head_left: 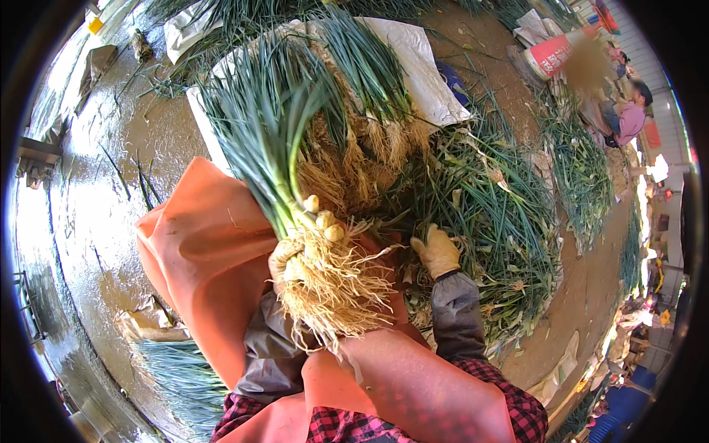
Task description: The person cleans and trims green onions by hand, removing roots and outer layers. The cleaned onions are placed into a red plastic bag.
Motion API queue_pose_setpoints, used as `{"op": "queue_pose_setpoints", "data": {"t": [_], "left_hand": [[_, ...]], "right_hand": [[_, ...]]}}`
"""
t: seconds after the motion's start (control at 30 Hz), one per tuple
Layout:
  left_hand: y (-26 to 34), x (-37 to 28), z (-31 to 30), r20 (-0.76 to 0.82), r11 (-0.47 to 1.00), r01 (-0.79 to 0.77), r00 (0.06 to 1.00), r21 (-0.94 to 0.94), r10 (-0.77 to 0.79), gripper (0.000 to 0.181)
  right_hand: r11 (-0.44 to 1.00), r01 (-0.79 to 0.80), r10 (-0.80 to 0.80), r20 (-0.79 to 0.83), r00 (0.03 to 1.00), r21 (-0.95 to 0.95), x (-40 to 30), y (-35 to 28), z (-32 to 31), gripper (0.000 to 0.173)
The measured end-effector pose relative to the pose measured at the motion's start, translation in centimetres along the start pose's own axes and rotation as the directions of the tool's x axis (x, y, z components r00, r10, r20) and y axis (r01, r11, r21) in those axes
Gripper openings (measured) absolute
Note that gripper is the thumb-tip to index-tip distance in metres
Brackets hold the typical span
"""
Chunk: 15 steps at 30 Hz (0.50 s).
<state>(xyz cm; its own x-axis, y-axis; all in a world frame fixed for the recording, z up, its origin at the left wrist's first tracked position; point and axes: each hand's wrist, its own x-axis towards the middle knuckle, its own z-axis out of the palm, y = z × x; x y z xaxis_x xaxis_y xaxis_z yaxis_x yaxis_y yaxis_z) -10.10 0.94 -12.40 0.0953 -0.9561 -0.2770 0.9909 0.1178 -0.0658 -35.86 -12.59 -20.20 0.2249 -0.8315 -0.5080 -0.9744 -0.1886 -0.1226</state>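
My left hand (pixel 284 259), in a pale glove, grips a thick bunch of green garlic or onion plants (pixel 288 194) near the root end. The long green leaves point away from me, with a few round pale bulbs beside the stems. A tangle of straw-coloured roots (pixel 338 282) hangs over my lap, which an orange waterproof apron (pixel 205 227) covers. My right hand (pixel 438 252), also gloved, is to the right of the roots, by a heap of loose green leaves and stalks (pixel 498 194). Its thumb stands apart from the fingers, and nothing shows in it.
Ahead, more rooted bunches (pixel 365 66) lie on a white sheet (pixel 437 88). Cut greens (pixel 177 376) are at the lower left, on wet floor (pixel 105 266). A red and white bucket (pixel 554 55) and a seated person (pixel 631 119) are at the upper right.
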Motion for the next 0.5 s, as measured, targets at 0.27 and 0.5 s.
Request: {"op": "queue_pose_setpoints", "data": {"t": [0.27,0.5], "left_hand": [[-0.6,2.0,-0.4,0.036,0.999,-0.005,0.999,-0.039,0.006,0.053],[0.0,2.6,-1.8,0.040,0.999,-0.045,0.998,0.005,0.045,0.046]], "right_hand": [[0.840,0.350,-0.169,-0.413,0.895,0.414,14.9,-16.3,-4.6,0.046],[0.448,0.117,-0.182,-0.038,0.983,0.886,16.9,-17.2,-6.1,0.022]]}}
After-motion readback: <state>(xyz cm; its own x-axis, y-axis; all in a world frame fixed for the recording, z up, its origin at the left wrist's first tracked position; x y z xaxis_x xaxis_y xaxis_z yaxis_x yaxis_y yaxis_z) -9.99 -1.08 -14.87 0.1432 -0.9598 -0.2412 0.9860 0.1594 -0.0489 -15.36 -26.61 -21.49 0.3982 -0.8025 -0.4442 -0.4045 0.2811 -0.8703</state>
